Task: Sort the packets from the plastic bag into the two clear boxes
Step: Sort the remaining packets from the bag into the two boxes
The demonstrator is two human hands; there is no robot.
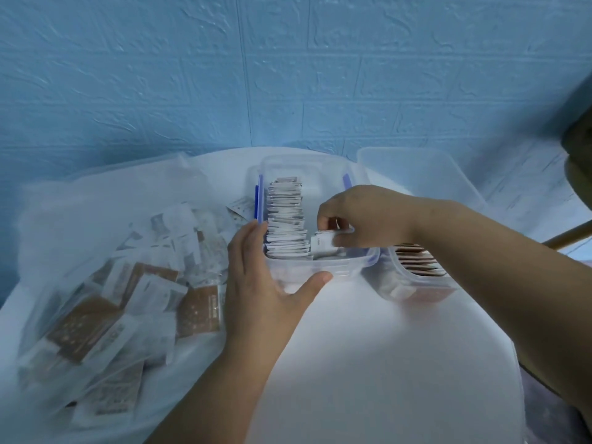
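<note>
pinching a white packet between thumb and fingertips, the right hand sits over the near right part of the box. narrow grip. packet on edge, long axis running left to right, lower edge inside the walls.

just left of it, touching or nearly so, the row of white packets stands on edge, filed from the near wall toward the far wall. free space lies right of that row, under the grip, so the next move looks like a short drop rather than a reach.

left hand clasps the box's near left corner, thumb along the front wall, fingers up the left side.

right box, holding brown packets, sits under the right forearm, partly hidden.

bag of unsorted packets lies left on the table, nearer the left hand.
</note>
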